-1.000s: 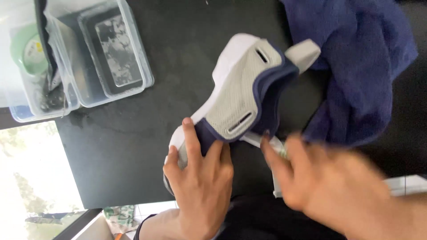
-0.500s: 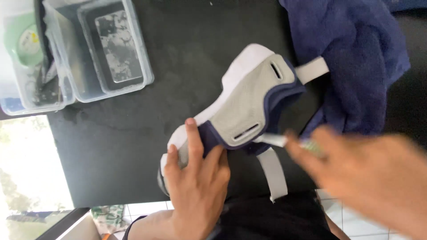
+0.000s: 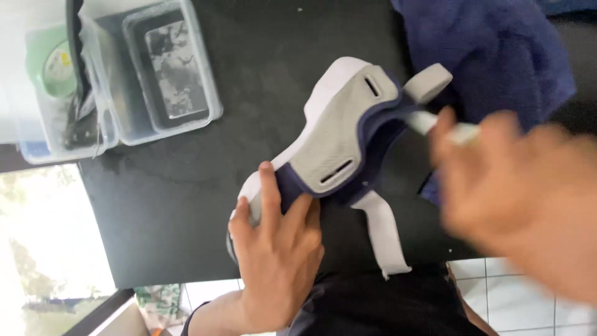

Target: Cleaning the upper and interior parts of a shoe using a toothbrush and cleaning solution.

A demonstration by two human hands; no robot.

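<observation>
The black table (image 3: 186,205) held everything. A blue towel (image 3: 491,56) lay just past the brace (image 3: 342,137), and two clear tubs (image 3: 149,74) sat well to its left. The brace lay slanted, its long way running from me up toward the towel. My left hand (image 3: 273,249) pressed down on its near end, fingers closed over it. My right hand (image 3: 516,199) was blurry; it pinched a thin white thing (image 3: 444,127) beside the brace. I thought the brace could slide if my left hand let up.
</observation>
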